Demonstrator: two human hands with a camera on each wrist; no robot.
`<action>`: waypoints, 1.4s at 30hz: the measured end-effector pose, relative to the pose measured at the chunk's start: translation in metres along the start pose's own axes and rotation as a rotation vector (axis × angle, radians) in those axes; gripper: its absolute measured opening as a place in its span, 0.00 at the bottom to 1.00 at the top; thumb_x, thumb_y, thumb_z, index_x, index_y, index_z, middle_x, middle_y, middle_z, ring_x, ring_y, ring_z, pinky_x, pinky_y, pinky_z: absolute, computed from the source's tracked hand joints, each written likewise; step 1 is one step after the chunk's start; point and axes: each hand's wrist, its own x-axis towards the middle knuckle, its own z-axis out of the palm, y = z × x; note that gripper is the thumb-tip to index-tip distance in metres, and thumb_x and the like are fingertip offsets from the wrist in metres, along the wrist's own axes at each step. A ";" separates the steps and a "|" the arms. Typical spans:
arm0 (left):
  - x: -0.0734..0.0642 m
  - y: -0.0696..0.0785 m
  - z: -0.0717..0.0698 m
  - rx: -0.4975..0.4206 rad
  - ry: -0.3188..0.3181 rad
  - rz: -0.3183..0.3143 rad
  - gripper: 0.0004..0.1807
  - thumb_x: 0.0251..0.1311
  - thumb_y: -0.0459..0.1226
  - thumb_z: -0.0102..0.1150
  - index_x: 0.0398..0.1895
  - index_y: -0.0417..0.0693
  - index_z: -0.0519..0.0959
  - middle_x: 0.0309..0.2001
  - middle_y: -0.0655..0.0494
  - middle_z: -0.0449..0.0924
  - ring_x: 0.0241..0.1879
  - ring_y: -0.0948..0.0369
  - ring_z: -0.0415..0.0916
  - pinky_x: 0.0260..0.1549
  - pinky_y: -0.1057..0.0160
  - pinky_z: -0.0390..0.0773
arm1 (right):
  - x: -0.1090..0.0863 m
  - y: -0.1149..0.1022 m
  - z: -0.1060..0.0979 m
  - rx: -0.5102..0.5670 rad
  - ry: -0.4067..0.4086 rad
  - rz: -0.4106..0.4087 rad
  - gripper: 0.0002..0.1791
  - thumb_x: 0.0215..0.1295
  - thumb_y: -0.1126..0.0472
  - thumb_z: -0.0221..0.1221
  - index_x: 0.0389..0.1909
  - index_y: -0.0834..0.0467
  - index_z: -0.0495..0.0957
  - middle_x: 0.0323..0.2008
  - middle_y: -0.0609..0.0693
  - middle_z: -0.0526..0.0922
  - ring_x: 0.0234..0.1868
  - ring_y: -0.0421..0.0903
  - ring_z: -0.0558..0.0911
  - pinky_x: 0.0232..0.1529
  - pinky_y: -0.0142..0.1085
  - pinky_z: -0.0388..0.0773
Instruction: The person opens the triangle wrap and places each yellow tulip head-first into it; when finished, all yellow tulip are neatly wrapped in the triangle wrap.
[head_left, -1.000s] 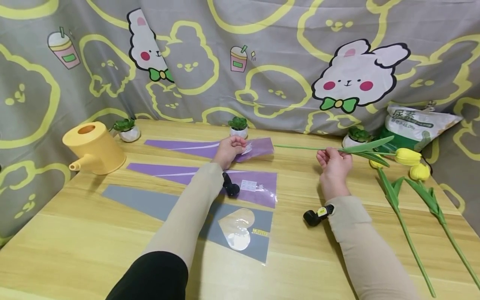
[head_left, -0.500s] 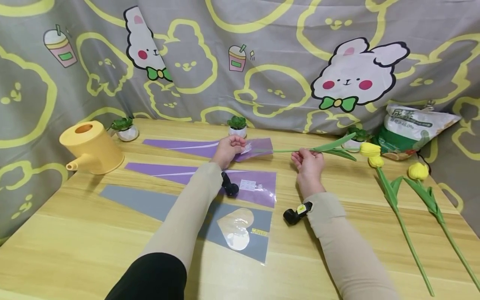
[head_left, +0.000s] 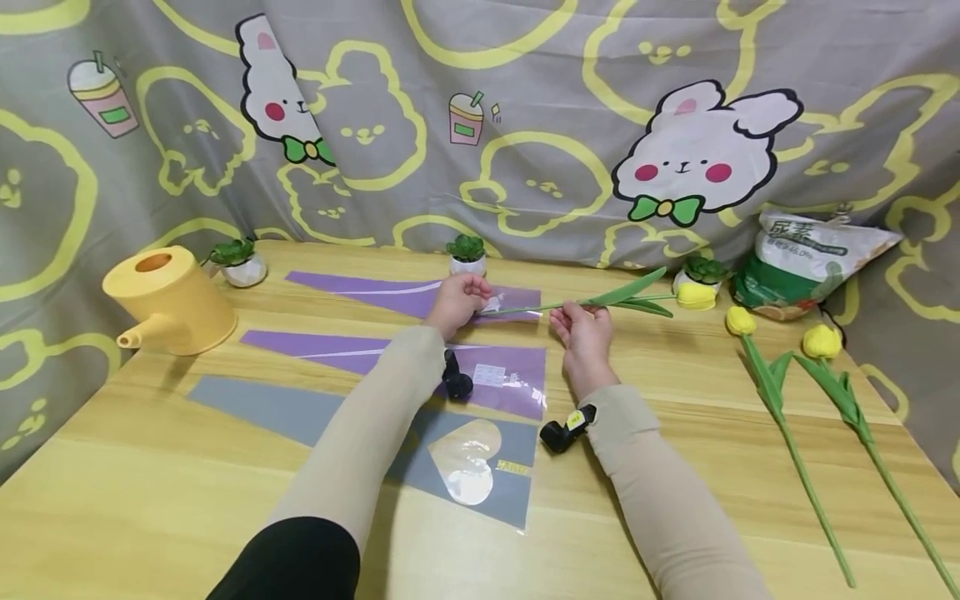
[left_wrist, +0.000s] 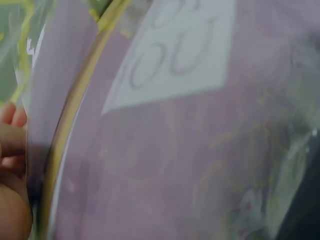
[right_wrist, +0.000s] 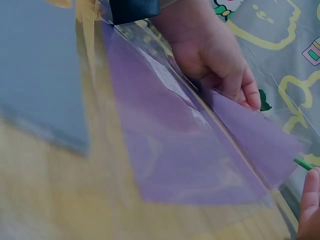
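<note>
My left hand (head_left: 456,304) pinches the edge of the farthest purple clear flower sleeve (head_left: 360,287) near its wide right end. Between the fingers of my right hand (head_left: 587,343) is the green stem of a yellow tulip (head_left: 696,296), which lies sideways with its bloom to the right. The stem's left part runs inside that sleeve, its tip near my left hand. In the right wrist view, the raised sleeve (right_wrist: 255,135) hangs from my left hand (right_wrist: 215,55), and a bit of green stem (right_wrist: 302,163) shows beside my right fingers. The left wrist view is mostly blurred purple film (left_wrist: 165,165).
A second purple sleeve (head_left: 360,350) and a grey sleeve with a heart window (head_left: 270,408) lie nearer. Two yellow tulips (head_left: 798,467) (head_left: 900,492) rest at right. Behind stand small potted plants (head_left: 467,265) and a green-white bag (head_left: 802,267); a yellow watering can (head_left: 176,300) stands left.
My right hand has moved left with the tulip, and its stem has slid from the sleeve's opening deeper inside. My left hand has kept its hold on the sleeve.
</note>
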 end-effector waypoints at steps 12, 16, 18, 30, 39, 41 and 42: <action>-0.011 0.020 0.020 0.174 0.137 0.041 0.13 0.45 0.16 0.49 0.31 0.34 0.78 0.32 0.43 0.79 0.34 0.55 0.76 0.35 0.67 0.75 | 0.005 0.000 -0.001 -0.007 -0.025 0.036 0.11 0.61 0.72 0.55 0.40 0.61 0.64 0.24 0.50 0.77 0.24 0.39 0.80 0.35 0.28 0.80; -0.015 0.022 0.024 0.156 0.172 0.034 0.13 0.45 0.15 0.47 0.31 0.34 0.77 0.32 0.44 0.79 0.34 0.56 0.75 0.35 0.67 0.75 | 0.006 -0.002 -0.002 -0.055 -0.048 0.066 0.10 0.60 0.72 0.56 0.37 0.60 0.66 0.23 0.48 0.77 0.25 0.39 0.79 0.34 0.28 0.80; -0.015 0.020 0.025 0.146 0.185 0.036 0.13 0.45 0.15 0.48 0.30 0.35 0.76 0.32 0.45 0.78 0.33 0.57 0.74 0.34 0.69 0.74 | 0.006 -0.002 -0.002 -0.092 -0.063 0.088 0.10 0.59 0.73 0.57 0.36 0.59 0.67 0.23 0.47 0.77 0.26 0.39 0.79 0.33 0.28 0.80; -0.018 0.006 0.027 -0.055 0.216 0.089 0.10 0.45 0.15 0.53 0.30 0.31 0.75 0.29 0.46 0.77 0.29 0.62 0.71 0.30 0.74 0.72 | 0.006 -0.011 -0.008 -0.177 -0.154 0.176 0.07 0.59 0.75 0.55 0.32 0.61 0.69 0.19 0.48 0.79 0.25 0.40 0.79 0.33 0.27 0.79; -0.012 -0.002 0.025 -0.152 0.138 0.058 0.11 0.46 0.15 0.54 0.29 0.34 0.73 0.28 0.53 0.72 0.29 0.64 0.69 0.30 0.74 0.72 | 0.003 -0.022 -0.023 -0.216 -0.249 0.199 0.06 0.58 0.77 0.53 0.30 0.64 0.72 0.20 0.50 0.81 0.26 0.40 0.81 0.38 0.28 0.79; -0.012 -0.002 0.022 -0.172 0.141 0.058 0.11 0.45 0.14 0.54 0.29 0.33 0.72 0.28 0.53 0.72 0.29 0.64 0.69 0.30 0.74 0.72 | 0.001 -0.023 -0.025 -0.245 -0.283 0.214 0.06 0.59 0.77 0.52 0.31 0.65 0.72 0.22 0.50 0.81 0.28 0.41 0.81 0.40 0.29 0.79; -0.012 -0.003 0.021 -0.187 0.140 0.054 0.11 0.46 0.14 0.53 0.30 0.33 0.72 0.28 0.53 0.71 0.29 0.64 0.69 0.30 0.74 0.72 | 0.000 -0.024 -0.027 -0.268 -0.296 0.221 0.05 0.59 0.77 0.53 0.32 0.65 0.72 0.22 0.50 0.81 0.28 0.41 0.81 0.41 0.29 0.79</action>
